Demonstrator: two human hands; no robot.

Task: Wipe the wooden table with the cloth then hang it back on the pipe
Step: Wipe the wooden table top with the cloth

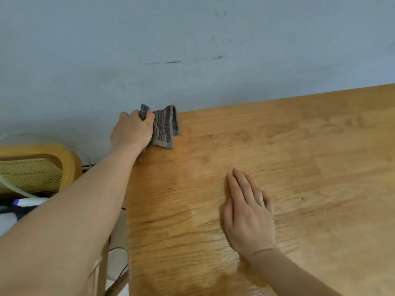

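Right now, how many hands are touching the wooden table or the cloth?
2. The left hand grips the cloth at the table's far left corner; the right hand rests flat on the tabletop, nearer the camera.

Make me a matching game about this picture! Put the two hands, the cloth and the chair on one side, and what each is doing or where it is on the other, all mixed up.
Things:
1. left hand
2. right hand
3. grey striped cloth
4. wooden chair with woven cane back

Descriptions:
A. lies flat, fingers together, on the wooden table
B. stands off the table's left end, by the wall
C. grips the cloth
D. bunched at the table's far left corner

Pairs: 1-C, 2-A, 3-D, 4-B
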